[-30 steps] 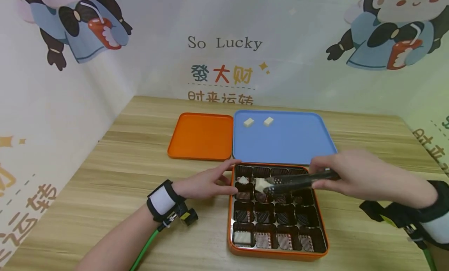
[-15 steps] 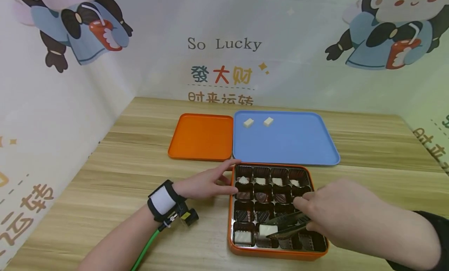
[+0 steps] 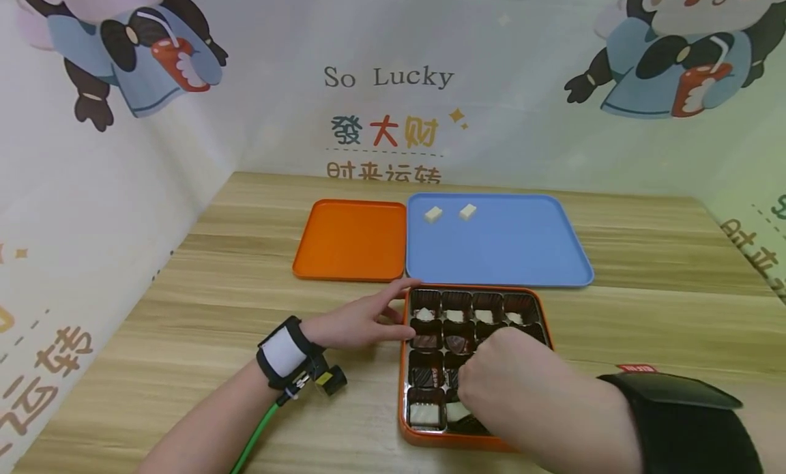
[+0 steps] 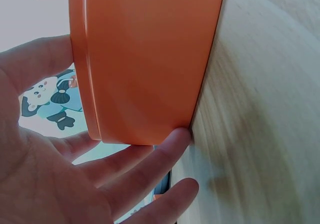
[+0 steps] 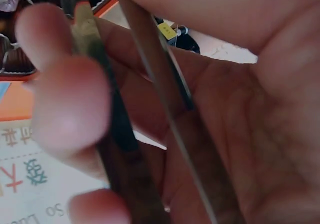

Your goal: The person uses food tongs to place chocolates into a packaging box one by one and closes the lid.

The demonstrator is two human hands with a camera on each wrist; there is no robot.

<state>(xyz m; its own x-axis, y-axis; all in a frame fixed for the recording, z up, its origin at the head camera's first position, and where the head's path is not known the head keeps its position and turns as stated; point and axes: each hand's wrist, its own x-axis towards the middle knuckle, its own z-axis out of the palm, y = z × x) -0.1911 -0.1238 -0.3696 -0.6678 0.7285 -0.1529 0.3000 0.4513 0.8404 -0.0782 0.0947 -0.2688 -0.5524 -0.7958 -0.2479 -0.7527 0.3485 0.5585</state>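
Note:
An orange-rimmed box (image 3: 451,441) with a dark, divided insert stands in front of me. My left hand (image 3: 359,320) touches its left side and far corner, fingers mostly extended; the left wrist view shows the thumb and fingertips against the orange wall. My right hand (image 3: 522,385) grips a pair of tongs (image 5: 165,79) over the front of the box. From the head, that hand covers the tongs and several compartments. A white block (image 3: 456,411) shows in the front row's second compartment, partly hidden by the hand. Another white block (image 3: 424,414) sits in the front left compartment.
Behind the box, a blue tray (image 3: 503,249) bears two white blocks (image 3: 432,214). An orange tray (image 3: 350,241) lies to its left. White pieces (image 3: 454,316) sit in the box's back row, with dark pieces (image 3: 425,342) in the row before it.
My right hand has swung from the box's back rows to its front row, carrying a white block in the tongs to the second front compartment. My left hand has stayed put.

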